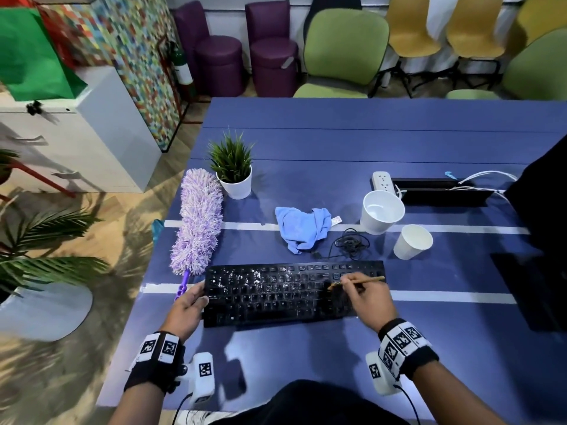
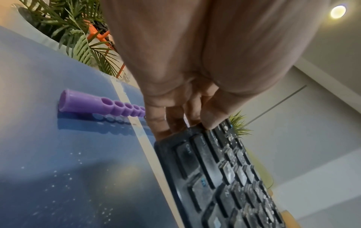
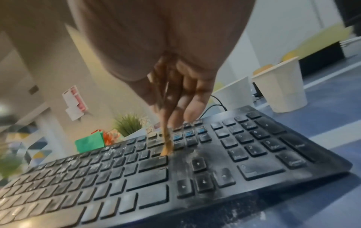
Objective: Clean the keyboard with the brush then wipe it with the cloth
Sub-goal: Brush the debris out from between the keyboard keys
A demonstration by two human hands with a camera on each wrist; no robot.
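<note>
A black keyboard lies on the blue table near me, its left half speckled with white dust. My left hand grips the keyboard's left edge, thumb on top and fingers under the edge. My right hand pinches a thin wooden-handled brush, its bristle tip touching the keys just left of the arrow block. A crumpled light-blue cloth sits on the table behind the keyboard.
A purple fluffy duster lies left of the keyboard, its handle by my left hand. Behind stand a potted plant, two white cups, a coiled black cable and a power strip. A dark monitor is at right.
</note>
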